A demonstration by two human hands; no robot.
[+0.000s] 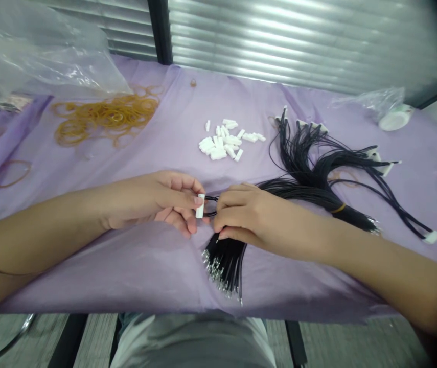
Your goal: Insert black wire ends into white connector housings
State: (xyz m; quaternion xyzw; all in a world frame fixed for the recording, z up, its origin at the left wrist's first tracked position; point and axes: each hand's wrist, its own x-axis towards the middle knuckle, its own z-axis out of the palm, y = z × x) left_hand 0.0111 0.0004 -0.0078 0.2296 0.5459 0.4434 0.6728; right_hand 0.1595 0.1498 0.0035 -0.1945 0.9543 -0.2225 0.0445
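Purple cloth [126, 286] covers the table, its near edge hanging just in front of the person's lap. Closest to that edge, a fan of metal-tipped wire ends [224, 260] spills out below the right hand [243, 212]. Just beyond, between the two hands, is the white connector [200, 208], clasped in the left hand [176, 202] with the thumb pressed firmly on its face and no slack in the pinch. Two black leads [211, 198] run from it to the right hand, whose fingers are curled closed around them; from where I stand, I can't tell whether the tips are fully seated.

To do this well, I'd hold the connector square to the leads, grip each wire close behind its metal tip so it doesn't buckle, and give a light tug to check the seat. Letting those fanned ends tangle would probably slow things down.

Past the right forearm lies a black bundle with a yellow band [339, 208]. Farther back sit leads with white ends [310, 158], a loose pile of white connectors [218, 145] within easy reach, and a heap of rubber bands [107, 115]. A clear plastic bag [49, 56] slumps at the far left, and slatted blinds [279, 41] close off the back.
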